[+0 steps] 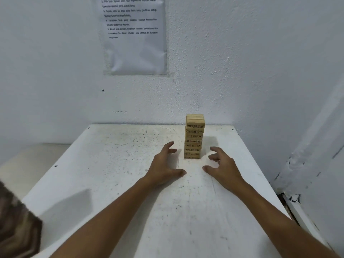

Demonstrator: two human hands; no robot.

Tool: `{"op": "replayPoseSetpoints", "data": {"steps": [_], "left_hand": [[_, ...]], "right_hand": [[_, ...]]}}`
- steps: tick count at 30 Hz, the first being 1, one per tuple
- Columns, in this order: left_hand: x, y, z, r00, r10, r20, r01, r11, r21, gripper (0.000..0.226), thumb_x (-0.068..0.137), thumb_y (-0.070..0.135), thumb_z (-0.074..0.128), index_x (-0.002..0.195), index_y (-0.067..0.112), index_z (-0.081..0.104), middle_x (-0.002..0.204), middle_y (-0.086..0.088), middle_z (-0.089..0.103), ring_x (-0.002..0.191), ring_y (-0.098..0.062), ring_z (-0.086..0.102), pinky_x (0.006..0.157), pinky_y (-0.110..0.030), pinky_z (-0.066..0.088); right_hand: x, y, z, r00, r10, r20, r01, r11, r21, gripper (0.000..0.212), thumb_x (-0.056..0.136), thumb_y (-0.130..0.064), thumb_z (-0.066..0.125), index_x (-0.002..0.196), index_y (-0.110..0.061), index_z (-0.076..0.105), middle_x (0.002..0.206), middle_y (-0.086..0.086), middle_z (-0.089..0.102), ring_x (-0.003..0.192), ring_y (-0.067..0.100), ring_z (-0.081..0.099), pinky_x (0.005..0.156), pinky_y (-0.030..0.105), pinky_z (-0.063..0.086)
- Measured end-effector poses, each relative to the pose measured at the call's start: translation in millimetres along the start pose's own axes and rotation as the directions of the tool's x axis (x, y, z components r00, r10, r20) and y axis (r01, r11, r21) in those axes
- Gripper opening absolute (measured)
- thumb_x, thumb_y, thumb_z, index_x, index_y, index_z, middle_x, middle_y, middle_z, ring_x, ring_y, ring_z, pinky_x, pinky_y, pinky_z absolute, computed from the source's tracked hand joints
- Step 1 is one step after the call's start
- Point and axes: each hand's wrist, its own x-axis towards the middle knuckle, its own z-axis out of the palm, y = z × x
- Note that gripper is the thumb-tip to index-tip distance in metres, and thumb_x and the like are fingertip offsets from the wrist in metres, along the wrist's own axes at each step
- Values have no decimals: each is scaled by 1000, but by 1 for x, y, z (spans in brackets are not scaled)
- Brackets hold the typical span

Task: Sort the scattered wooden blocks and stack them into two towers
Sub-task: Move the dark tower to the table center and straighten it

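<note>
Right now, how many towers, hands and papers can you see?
Tower: 1
Hands: 2, the left hand and the right hand, neither touching the tower
Paper on the wall: 1
Total: 4

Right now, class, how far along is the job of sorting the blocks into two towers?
Done: one tower of wooden blocks stands upright near the back of the white table. In hand: nothing; the left hand and right hand flank its base, fingers spread, holding no block, apparently apart from it. Left: no second tower and no loose blocks are in view.
</note>
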Motion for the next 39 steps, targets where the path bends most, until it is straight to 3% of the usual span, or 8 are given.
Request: {"op": "replayPoseSetpoints", "data": {"steps": [5, 12, 17, 21, 25, 29, 34, 39], "left_hand": [[-69, 5, -10, 999, 35, -35, -36, 999, -24, 96, 64, 39, 87, 143, 27, 35, 130, 8, 54, 119, -7, 49, 90, -15, 36], [-170, -3, -42, 998, 30, -63, -29, 999, 14, 77, 70, 29, 87, 136, 25, 47, 122, 8, 58, 111, -3, 53, 89, -2, 36], [-230, -14, -80, 993, 20, -120, -12, 997, 70, 69, 68, 37, 84, 129, 23, 56, 123, 5, 64, 114, -2, 57, 102, -23, 43], [-272, -24, -115, 980, -24, -197, 48, 992, 116, 53, 75, 29, 82, 123, 16, 63, 119, 6, 66, 109, -1, 59, 100, -24, 46], [-311, -41, -139, 943, -9, -334, 60, 988, 144, 35, 75, 28, 81, 105, 13, 71, 103, 8, 70, 97, -3, 64, 89, -26, 52], [-340, -58, -156, 833, -25, -553, 118, 984, 133, 21, 73, 27, 81, 82, 17, 66, 82, 8, 68, 79, -8, 64, 70, -31, 54], [-349, -77, -185, 724, -142, -675, 235, 971, 47, 48, 65, 23, 88, 88, 22, 47, 91, 4, 64, 86, -14, 60, 71, -18, 46], [-329, -93, -215, 780, -342, -523, 363, 929, -66, 94, 60, 30, 92, 131, 22, 31, 130, -3, 55, 125, -21, 48, 105, -35, 40]], "right_hand": [[-58, -16, 7, 998, -66, 18, 65, 997, 41, 45, 82, -11, 74, 125, -13, 59, 116, 0, 64, 107, 11, 58, 80, 2, 38], [-113, -60, 43, 969, -186, 163, 170, 979, 108, 36, 83, -13, 72, 117, -19, 63, 109, -8, 64, 101, 2, 58, 79, 7, 42], [-129, -95, 84, 925, -274, 265, 239, 958, 157, 34, 83, -12, 72, 114, -23, 64, 108, -11, 64, 100, 3, 60, 86, 18, 46], [-134, -125, 122, 859, -361, 362, 308, 931, 197, 34, 81, -11, 73, 112, -23, 64, 107, -12, 64, 99, 3, 61, 88, 21, 47], [-138, -150, 154, 796, -425, 432, 360, 905, 227, 37, 80, -9, 74, 113, -21, 64, 106, -8, 65, 99, 9, 62, 87, 18, 47], [-140, -169, 183, 756, -464, 461, 402, 886, 232, 48, 79, -11, 76, 123, -18, 60, 109, -1, 66, 100, 12, 61, 79, 6, 42], [-139, -196, 213, 701, -452, 551, 420, 887, 193, 86, 75, -25, 82, 146, -24, 35, 121, -6, 57, 109, 11, 53, 93, 26, 45], [-134, -216, 232, 653, -429, 624, 392, 897, 206, 122, 69, -30, 86, 155, -28, 0, 138, 1, 50, 122, 14, 48, 105, 30, 38]]}}
